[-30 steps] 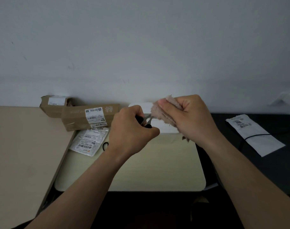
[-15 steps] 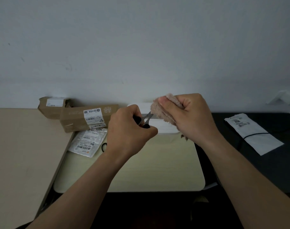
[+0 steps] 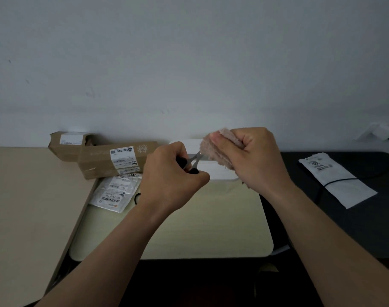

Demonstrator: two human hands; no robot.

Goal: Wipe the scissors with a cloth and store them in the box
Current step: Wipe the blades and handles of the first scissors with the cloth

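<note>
Both your hands are busy: your left hand (image 3: 169, 177) grips the scissors (image 3: 194, 161) by their black handles, blades aimed toward two o'clock into the pink cloth (image 3: 213, 151) your right hand (image 3: 256, 161) clutches.

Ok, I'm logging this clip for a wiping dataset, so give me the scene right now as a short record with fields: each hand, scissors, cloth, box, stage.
left hand: grips the small black-handled metal scissors by the handles
right hand: holds the fluffy pinkish-beige cloth bunched round the blades
scissors: held in the air, blades hidden in the cloth
white rectangular box: on the pale yellow table, behind the hands
stage: wiping; scissors not yet in the box
</note>
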